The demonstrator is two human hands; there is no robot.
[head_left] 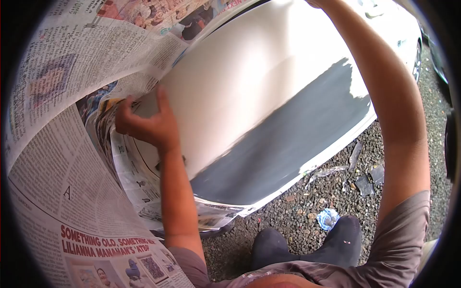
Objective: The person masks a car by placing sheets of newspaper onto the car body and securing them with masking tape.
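Observation:
A white car panel [230, 91] spans the middle of the view, with a dark grey painted patch [283, 139] along its lower side. Newspaper sheets [72, 158] cover the area around its left and upper edges. Over the panel's left edge, beside the folded paper, is my left hand [149, 120], thumb and fingers apart, with nothing seen between them. My right arm reaches across the panel's right side, and only a small part of my right hand [314, 3] shows at the top edge; its fingers are out of view.
Gravelly ground [297, 201] lies below the panel. On it are dark scraps [365, 185], clear plastic strips [331, 171] and a crumpled blue and white thing [328, 219] near my dark shoes [341, 242]. Part of another vehicle [438, 60] stands at the far right.

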